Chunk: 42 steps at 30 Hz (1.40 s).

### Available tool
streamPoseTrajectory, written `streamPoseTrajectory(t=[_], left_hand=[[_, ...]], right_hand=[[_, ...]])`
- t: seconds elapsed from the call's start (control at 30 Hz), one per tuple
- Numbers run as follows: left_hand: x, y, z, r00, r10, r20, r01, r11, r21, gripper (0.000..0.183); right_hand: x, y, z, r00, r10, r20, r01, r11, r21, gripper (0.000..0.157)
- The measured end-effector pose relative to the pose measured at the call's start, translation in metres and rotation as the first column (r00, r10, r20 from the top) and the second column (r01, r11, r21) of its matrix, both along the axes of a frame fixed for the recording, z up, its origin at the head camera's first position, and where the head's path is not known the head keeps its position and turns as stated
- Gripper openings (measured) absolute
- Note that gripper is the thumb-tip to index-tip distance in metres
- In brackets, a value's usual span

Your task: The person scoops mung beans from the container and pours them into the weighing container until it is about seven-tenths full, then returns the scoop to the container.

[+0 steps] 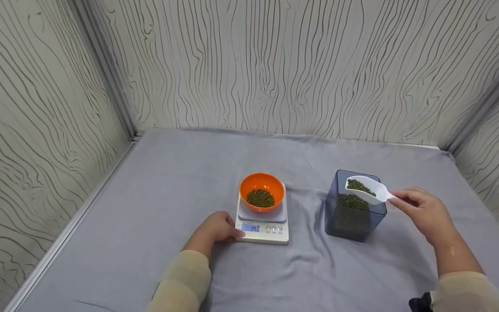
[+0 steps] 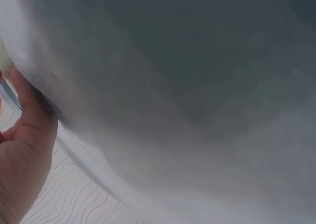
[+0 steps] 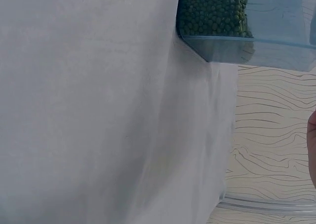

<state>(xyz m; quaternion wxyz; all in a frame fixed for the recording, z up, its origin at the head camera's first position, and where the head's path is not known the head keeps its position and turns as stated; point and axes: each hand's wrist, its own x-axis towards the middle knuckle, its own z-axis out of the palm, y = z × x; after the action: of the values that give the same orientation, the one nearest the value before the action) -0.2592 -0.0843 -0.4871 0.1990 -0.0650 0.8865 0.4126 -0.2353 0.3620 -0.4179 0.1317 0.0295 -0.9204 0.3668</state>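
Observation:
My right hand (image 1: 422,212) pinches the handle of a white plastic scoop (image 1: 379,189). Green mung beans (image 1: 359,186) lie in the scoop, which is over the open top of a translucent blue-grey square container (image 1: 349,223). More beans fill the container's lower part, seen also in the right wrist view (image 3: 212,11). To the left, an orange bowl (image 1: 271,182) with a small heap of beans sits on a white kitchen scale (image 1: 260,238), its display reading about 143. My left hand (image 1: 219,227) grips the scale's front left corner, thumb on the edge.
A wrinkled grey cloth (image 1: 167,173) covers the table. Wood-grain patterned panels (image 1: 254,65) stand behind and at both sides, joined by grey metal posts (image 1: 102,65). The left wrist view is mostly filled by blurred cloth.

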Motion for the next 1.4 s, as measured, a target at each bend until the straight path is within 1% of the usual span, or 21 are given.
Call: streamPoseTrajectory(t=[0.2,0.33,0.43,0.73,0.87,0.97,1.07,1.2,1.33,1.4], left_hand=[[0.000,0.000,0.000,1.000,0.009,0.013,-0.009,1.000,-0.001,0.031],[0.000,-0.001,0.000,1.000,-0.003,-0.013,0.003,1.000,0.004,0.030],[0.001,-0.002,0.000,0.999,-0.011,-0.031,0.011,1.000,0.010,0.031],[0.001,-0.003,0.000,1.000,-0.003,-0.017,0.003,1.000,0.003,0.031],[0.001,-0.002,0.001,1.000,0.002,-0.009,-0.002,1.000,0.005,0.031],[0.001,-0.002,0.001,1.000,0.009,-0.002,-0.009,1.000,0.008,0.031],[0.001,-0.001,0.001,1.000,0.014,0.003,-0.014,1.000,0.007,0.031],[0.000,0.000,0.001,1.000,0.007,0.001,-0.007,1.000,0.008,0.031],[0.000,0.000,0.000,1.000,0.002,-0.005,-0.002,1.000,-0.001,0.032],[0.000,0.000,0.001,1.000,0.001,-0.005,-0.001,1.000,-0.009,0.032]], right_hand=[[-0.005,-0.009,0.007,0.998,0.030,-0.057,-0.030,0.999,0.012,0.030],[-0.011,-0.020,0.014,0.992,0.078,-0.099,-0.076,0.997,0.024,0.025],[-0.015,-0.032,0.020,0.988,0.107,-0.112,-0.103,0.994,0.038,0.023],[-0.029,-0.077,0.035,0.982,0.177,-0.061,-0.172,0.982,0.082,0.025],[-0.035,-0.100,0.037,0.975,0.216,-0.057,-0.208,0.970,0.127,0.022],[-0.039,-0.118,0.037,0.965,0.250,-0.077,-0.235,0.958,0.164,0.018],[-0.042,-0.134,0.036,0.954,0.288,-0.087,-0.268,0.946,0.184,0.015],[-0.041,-0.152,0.037,0.945,0.318,-0.071,-0.301,0.935,0.187,0.010],[-0.040,-0.165,0.039,0.936,0.345,-0.076,-0.318,0.916,0.247,0.009],[-0.039,-0.169,0.041,0.928,0.363,-0.087,-0.323,0.897,0.302,0.010]])
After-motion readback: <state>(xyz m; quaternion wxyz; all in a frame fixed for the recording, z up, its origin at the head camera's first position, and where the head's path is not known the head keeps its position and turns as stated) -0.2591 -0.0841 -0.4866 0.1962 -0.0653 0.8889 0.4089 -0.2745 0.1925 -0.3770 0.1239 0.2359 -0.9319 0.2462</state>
